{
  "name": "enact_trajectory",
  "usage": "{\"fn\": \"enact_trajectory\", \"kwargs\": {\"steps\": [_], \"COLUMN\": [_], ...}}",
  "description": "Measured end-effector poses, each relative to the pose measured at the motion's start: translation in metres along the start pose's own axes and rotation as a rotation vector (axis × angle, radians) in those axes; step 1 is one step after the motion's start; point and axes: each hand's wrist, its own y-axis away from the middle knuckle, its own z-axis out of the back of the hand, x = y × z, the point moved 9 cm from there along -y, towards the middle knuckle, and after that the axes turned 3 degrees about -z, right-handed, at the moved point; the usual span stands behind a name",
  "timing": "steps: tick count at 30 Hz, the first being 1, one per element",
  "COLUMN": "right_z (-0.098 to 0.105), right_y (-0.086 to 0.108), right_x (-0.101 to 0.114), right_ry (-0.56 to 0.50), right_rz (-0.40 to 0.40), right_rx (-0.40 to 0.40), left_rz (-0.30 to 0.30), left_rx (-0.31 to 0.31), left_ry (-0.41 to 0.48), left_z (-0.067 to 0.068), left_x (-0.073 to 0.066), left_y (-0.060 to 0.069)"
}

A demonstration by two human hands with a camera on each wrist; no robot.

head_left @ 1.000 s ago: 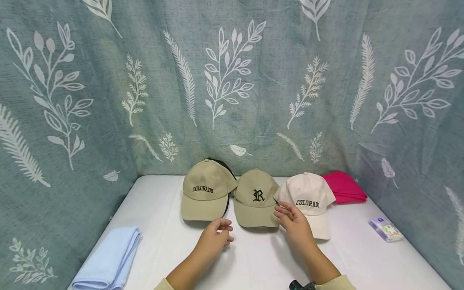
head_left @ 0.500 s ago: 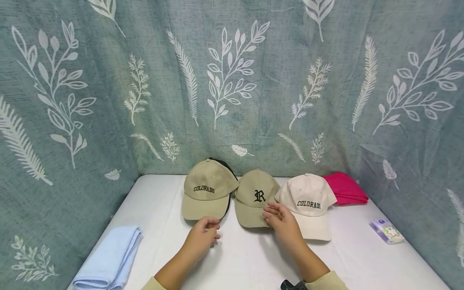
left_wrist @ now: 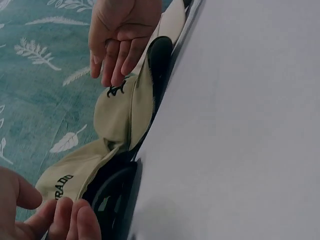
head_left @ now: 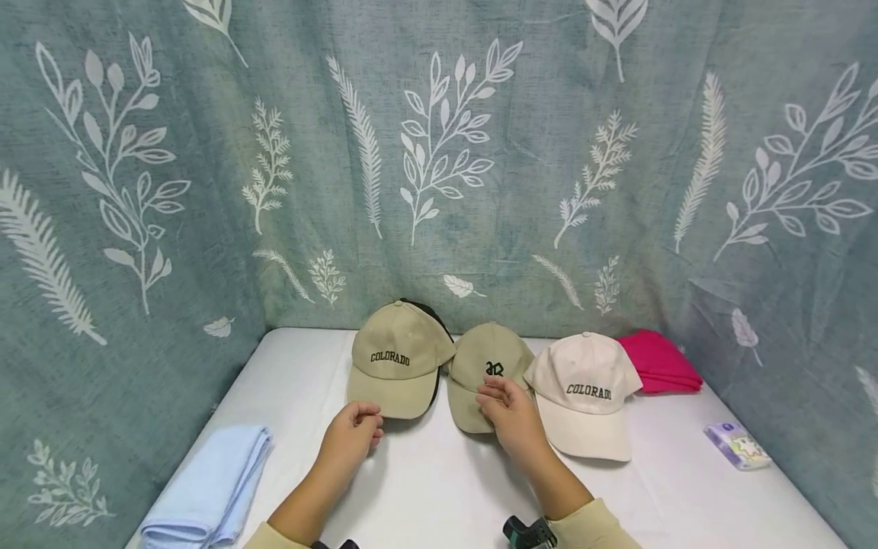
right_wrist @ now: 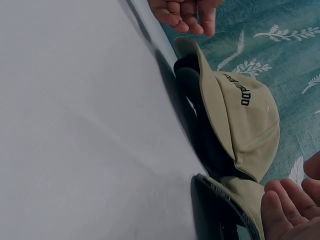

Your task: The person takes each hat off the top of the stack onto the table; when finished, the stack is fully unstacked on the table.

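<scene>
In the head view my left hand (head_left: pixel 353 435), fingers loosely bent and holding nothing, is just in front of the brim of a khaki cap (head_left: pixel 394 343) lettered COLORADO. A black edge (head_left: pixel 433 311), perhaps another cap, shows behind that one. My right hand (head_left: pixel 511 415) is also bare; it covers part of the brim of a middle khaki cap (head_left: pixel 485 347) bearing an ornate R. To its right sits a cream COLORADO cap (head_left: pixel 581 370). The left wrist view shows a gap between the left fingers (left_wrist: pixel 62 215) and the nearest cap's brim.
A folded light-blue cloth (head_left: pixel 206 484) lies at the table's left edge. Folded red fabric (head_left: pixel 661 366) is behind the cream cap, and a small purple-and-white packet (head_left: pixel 737 446) rests at right. Leaf-patterned curtains (head_left: pixel 384 191) enclose the white table (head_left: pixel 425 496) on three sides.
Both hands have moved left, the left one from between the two khaki caps to the left cap's brim, the right one from the cream cap to the middle cap. The caps stay put.
</scene>
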Motion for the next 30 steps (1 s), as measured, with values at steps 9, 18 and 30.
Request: {"fn": "enact_trajectory", "kwargs": {"steps": [9,18,30], "right_z": [-0.022,-0.033,-0.049], "right_y": [-0.011,-0.016,-0.027], "right_x": [-0.001,0.000,-0.005], "right_ry": [0.000,0.026,0.102], "right_rz": [0.005,-0.018,-0.034], "right_rx": [0.000,0.006,0.042], "left_rz": [0.052,0.104,0.175], "left_rx": [-0.138,-0.156,-0.162], "left_ry": [0.020,0.006,0.159], "left_z": [0.027,0.038,0.043], "left_x": [0.009,0.019,0.037], "left_y": [-0.005,-0.012,-0.029]}}
